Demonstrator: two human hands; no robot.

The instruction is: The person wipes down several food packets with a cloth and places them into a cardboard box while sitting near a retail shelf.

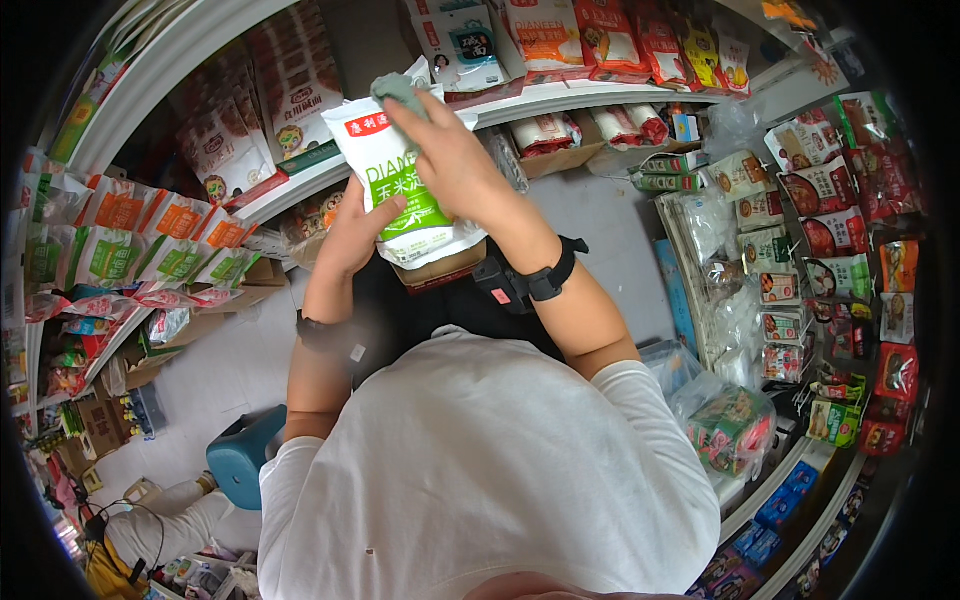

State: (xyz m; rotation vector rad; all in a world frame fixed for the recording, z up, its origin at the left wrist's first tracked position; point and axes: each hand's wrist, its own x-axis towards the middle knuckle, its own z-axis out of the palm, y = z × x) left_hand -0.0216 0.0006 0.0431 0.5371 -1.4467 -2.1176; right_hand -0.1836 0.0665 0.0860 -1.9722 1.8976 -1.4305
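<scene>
My left hand (349, 236) grips a white and green plastic food packet (375, 154) by its left edge, with the thumb across the front. The packet is tilted, its printed face up, just in front of the shelf. My right hand (461, 172) lies over the packet's upper right side and holds a grey-green cloth (401, 91) under its fingers. The cloth touches the packet's top edge. Beneath the packet's lower end part of a brown cardboard box (442, 271) shows; the rest of it is hidden.
A white curved shelf (547, 94) ahead bears several upright packets (461, 49). Orange and green packets (112, 251) line the left shelf. Hanging packets (817, 180) crowd the right side. Behind on the left stand a teal stool (244, 461) and another person's leg (161, 529).
</scene>
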